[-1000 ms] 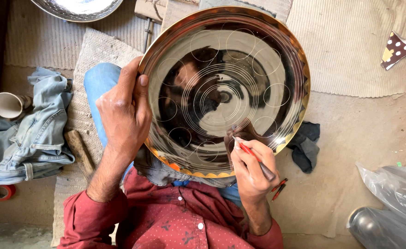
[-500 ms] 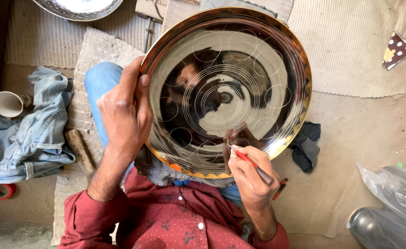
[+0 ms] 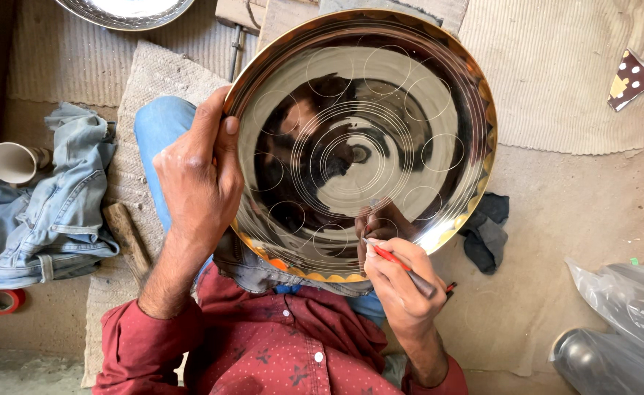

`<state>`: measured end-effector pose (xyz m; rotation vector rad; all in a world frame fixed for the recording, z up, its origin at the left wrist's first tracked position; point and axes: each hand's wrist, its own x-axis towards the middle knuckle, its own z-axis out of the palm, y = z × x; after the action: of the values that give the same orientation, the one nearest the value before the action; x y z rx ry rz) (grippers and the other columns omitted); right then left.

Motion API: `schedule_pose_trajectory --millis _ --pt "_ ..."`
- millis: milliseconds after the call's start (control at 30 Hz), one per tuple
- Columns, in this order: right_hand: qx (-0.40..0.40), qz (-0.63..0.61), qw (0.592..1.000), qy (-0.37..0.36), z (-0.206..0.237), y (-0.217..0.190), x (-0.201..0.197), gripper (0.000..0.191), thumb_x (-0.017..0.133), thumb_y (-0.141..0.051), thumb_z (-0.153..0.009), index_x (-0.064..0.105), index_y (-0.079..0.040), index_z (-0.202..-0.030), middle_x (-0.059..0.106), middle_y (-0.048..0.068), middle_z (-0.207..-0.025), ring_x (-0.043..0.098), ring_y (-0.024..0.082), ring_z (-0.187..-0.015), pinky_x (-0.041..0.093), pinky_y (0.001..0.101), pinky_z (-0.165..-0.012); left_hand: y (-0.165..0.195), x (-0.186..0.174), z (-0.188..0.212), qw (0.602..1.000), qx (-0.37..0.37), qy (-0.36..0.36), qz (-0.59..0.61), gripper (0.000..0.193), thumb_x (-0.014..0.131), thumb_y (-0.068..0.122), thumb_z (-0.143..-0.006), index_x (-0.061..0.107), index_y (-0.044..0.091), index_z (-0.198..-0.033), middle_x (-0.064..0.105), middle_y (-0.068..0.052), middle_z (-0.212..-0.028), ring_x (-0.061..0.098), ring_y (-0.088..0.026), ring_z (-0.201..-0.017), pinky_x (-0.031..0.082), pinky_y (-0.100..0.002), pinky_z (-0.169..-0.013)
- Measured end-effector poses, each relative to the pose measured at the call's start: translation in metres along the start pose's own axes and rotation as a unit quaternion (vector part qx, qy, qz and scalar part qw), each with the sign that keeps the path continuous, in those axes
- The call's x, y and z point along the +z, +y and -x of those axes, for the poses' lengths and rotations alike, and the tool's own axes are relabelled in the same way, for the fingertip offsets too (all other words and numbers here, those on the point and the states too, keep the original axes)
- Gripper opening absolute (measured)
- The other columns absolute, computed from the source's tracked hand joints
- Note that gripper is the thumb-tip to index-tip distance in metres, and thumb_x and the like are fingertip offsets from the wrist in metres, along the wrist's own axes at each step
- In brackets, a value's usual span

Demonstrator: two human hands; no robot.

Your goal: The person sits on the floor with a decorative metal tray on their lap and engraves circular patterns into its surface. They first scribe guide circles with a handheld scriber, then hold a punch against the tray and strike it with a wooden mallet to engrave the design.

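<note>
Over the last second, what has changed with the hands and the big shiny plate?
Little has changed. The right hand has shifted the red pen slightly left along the lower edge of the metal plate, its tip staying on the surface. The left hand still grips the plate's left rim, and the plate stays tilted on the lap.

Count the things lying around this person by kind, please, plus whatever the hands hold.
Metal plates: 2, the big engraved plate in the left hand and another plate at the top edge
Red tools: 1, the red tool in the right hand
Cups: 1
Denim garments: 1
Dark rags: 1
Tape rolls: 1
Total: 7
</note>
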<state>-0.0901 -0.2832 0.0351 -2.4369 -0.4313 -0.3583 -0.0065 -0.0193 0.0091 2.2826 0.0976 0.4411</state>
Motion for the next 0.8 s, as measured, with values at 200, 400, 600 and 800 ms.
schedule_pose_trajectory --millis 200,400,600,800 --pt "0.01 0.006 1.0 -0.007 -0.002 -0.001 -0.002 0.018 0.085 0.008 -0.078 0.072 0.001 -0.087 0.07 0.011 -0.101 0.075 0.019 -0.084 0.061 0.0282 -0.07 -0.001 0.0 0.0 1.0 -0.005 0.004 0.005 0.025 0.059 0.01 -0.116 0.063 0.008 -0.14 0.066 -0.016 -0.08 0.067 -0.027 -0.066 0.049 -0.04 -0.064" --pt "0.005 -0.003 1.0 -0.025 -0.005 -0.005 -0.005 0.019 0.085 0.007 -0.077 0.072 -0.001 -0.088 0.07 0.011 -0.103 0.075 0.02 -0.087 0.063 0.0278 -0.072 -0.001 0.0 0.001 1.0 -0.002 0.001 0.0 0.025 0.06 0.01 -0.115 0.063 0.008 -0.14 0.065 -0.016 -0.077 0.066 -0.027 -0.064 0.047 -0.041 -0.061" --pt "0.003 0.004 0.999 -0.049 -0.006 -0.011 -0.013 0.018 0.085 0.005 -0.076 0.071 -0.001 -0.086 0.07 0.009 -0.099 0.074 0.019 -0.083 0.06 0.0294 -0.069 -0.002 0.001 0.001 1.0 -0.008 0.003 -0.009 0.024 0.06 0.01 -0.115 0.063 0.009 -0.139 0.064 -0.016 -0.076 0.066 -0.029 -0.064 0.047 -0.042 -0.062" --pt "-0.007 -0.002 0.996 -0.085 -0.005 -0.014 -0.021 0.018 0.085 0.003 -0.075 0.071 -0.001 -0.086 0.069 0.008 -0.097 0.073 0.019 -0.08 0.06 0.0306 -0.068 -0.001 0.001 0.002 1.0 0.0 0.004 -0.016 0.025 0.06 0.01 -0.115 0.063 0.009 -0.14 0.065 -0.016 -0.079 0.066 -0.03 -0.066 0.048 -0.042 -0.062"
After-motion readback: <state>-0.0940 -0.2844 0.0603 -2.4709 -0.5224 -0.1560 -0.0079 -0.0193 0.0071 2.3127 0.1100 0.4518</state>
